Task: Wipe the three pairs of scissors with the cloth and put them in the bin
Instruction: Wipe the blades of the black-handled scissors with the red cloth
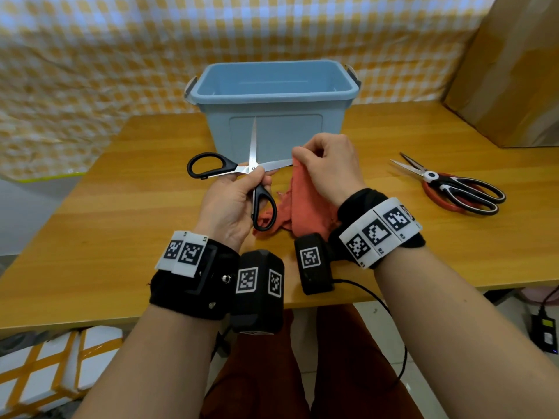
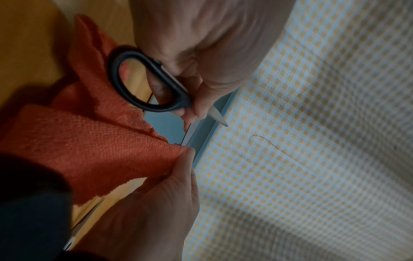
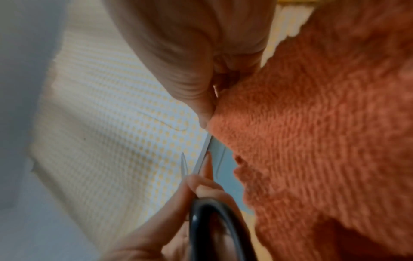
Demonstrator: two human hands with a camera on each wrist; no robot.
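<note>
Left hand is holding the black scissors at the pivot, thumb and fingertips pinching where the blades cross; blades are standing wide open, one pointing to 12 o'clock, the other to 3 o'clock. Lower handle loop is hanging at 6 o'clock against the palm. Right hand is pinching the cloth over the tip of the 3 o'clock blade, fingers curled tight; rest of cloth is trailing down to the table.

Handling, in my judgement: scissors are stiff steel, light, slick on the blades, sharp at edge and tip. Best hold is at pivot or handles, as now; wipe w/ cloth folded over the blade's flat, stroking towards the tip. Cloth is soft, limp, thin — an edge could cut through if squeezed hard.

Pose: both wrists are raised above the table, palms turned inward, forearms converging from 6 o'clock.

Bin is standing at 12 o'clock, just behind the hands; no scissors showing inside. Red scissors are lying at 3 o'clock, well apart from the hands, apparently stacked w/ another pair. Stage: first pair mid-wipe, approx.
</note>
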